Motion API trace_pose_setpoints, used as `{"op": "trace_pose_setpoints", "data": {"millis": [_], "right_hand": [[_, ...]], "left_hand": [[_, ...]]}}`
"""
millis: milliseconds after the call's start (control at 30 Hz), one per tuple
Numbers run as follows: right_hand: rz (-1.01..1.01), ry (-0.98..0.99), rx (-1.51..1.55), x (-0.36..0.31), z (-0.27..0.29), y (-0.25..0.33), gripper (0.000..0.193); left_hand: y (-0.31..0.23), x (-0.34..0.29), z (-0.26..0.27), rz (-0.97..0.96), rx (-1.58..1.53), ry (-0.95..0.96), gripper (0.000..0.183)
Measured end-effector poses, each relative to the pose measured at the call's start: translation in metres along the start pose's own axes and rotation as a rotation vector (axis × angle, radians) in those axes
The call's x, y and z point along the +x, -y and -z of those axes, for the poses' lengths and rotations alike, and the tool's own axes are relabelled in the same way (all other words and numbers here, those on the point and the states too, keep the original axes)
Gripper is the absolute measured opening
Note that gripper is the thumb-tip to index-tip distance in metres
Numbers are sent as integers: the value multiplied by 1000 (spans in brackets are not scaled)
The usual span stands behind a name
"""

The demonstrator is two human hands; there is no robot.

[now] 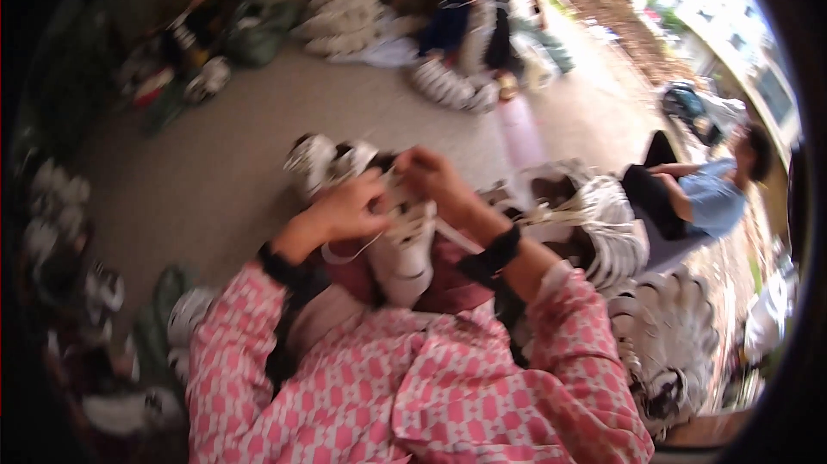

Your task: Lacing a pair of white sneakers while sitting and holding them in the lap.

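A white shoe rests on my lap between my knees, its rounded toe toward me. White shoelace hangs loose from its right side, and another loop curves out below my left hand. That hand is closed at the shoe's left side, fingers curled around the lace. My right hand is at the shoe's far end, thumb and fingers pinched together; what lies between them is blurred and partly hidden. Just beyond my left hand are more white shoes.
Stacked white shoes stand close at my right, with another fanned pile nearer. A person in a blue shirt sits at the right. Further piles of shoes and other people are at the back; more shoes lie left.
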State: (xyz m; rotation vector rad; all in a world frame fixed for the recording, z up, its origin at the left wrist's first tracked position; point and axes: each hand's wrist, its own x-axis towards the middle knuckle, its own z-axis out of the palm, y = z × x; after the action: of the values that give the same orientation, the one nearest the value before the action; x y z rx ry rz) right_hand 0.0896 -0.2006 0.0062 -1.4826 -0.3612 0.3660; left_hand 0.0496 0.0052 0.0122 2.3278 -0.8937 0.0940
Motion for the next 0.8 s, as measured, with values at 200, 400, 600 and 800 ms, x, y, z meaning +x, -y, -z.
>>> {"op": "trace_pose_setpoints", "data": {"millis": [200,400,600,800], "right_hand": [[-4,43,98,3,2,5,19],[2,68,511,22,51,-24,17],[72,-294,947,30,157,-29,13],[200,-246,914,16,218,-23,12]], "left_hand": [[5,3,-5,232,-196,64,21],[7,2,13,279,-487,285,19],[9,0,22,312,-599,394,15],[15,7,14,335,-647,329,19]]}}
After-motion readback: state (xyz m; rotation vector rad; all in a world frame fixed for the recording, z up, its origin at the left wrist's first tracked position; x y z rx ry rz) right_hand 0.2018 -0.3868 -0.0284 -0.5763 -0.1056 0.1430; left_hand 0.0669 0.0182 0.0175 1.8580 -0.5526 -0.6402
